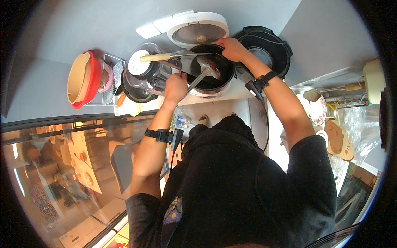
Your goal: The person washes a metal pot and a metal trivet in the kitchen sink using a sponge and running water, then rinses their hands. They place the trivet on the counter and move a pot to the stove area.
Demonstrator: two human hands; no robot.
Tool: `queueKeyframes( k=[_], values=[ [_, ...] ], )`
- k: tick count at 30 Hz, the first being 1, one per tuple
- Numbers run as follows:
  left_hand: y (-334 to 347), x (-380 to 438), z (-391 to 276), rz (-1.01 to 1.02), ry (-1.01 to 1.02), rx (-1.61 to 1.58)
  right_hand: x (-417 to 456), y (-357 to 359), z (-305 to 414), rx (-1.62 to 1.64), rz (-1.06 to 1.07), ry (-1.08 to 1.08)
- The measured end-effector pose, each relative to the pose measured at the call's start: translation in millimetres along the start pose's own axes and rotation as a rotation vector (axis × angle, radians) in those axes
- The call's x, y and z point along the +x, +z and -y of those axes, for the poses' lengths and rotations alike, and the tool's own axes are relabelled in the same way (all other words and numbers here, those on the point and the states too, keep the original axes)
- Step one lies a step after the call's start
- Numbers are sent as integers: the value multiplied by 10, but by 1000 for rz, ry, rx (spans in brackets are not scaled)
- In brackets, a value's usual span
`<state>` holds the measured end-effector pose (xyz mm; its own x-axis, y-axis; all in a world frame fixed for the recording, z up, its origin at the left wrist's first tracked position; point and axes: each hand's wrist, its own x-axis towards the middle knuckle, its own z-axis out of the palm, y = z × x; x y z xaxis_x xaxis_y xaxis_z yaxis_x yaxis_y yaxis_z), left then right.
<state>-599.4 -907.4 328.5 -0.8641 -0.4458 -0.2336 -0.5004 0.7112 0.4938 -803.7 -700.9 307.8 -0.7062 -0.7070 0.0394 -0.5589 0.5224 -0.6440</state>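
A deep black pan (pixel 214 81) sits over the white body of an open rice cooker (pixel 217 95). My right hand (pixel 233 51) grips the pan's far right rim. At the pan's left side my left hand (pixel 176 88) is closed around what looks like its dark handle, mostly hidden by my fingers. Inside the pan rests a metal slotted turner (pixel 208 65), its long handle slanting down past my left hand. A second utensil with a pale wooden handle (pixel 155 58) lies across the pan's far left side.
The cooker's raised lid (pixel 198 31) stands behind. To the right is a large black pot (pixel 263 49); to the left are a clear blender-like appliance (pixel 145 81), a wire rack (pixel 109 93) and red and beige basins (pixel 81 79). Dishes (pixel 317 110) line the right counter. A glass partition (pixel 77 173) is at lower left.
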Motion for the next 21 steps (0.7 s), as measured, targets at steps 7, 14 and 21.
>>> queueKeyframes(
  k=[7,14,21],
  values=[
    [114,170,28,-51,32,18,128,139,-237,-3,-50,-29],
    [250,378,21,-54,-50,40,146,333,-464,-118,-171,-55],
    [287,386,83,-10,-98,59,-24,396,-158,-147,-126,55]
  ],
)
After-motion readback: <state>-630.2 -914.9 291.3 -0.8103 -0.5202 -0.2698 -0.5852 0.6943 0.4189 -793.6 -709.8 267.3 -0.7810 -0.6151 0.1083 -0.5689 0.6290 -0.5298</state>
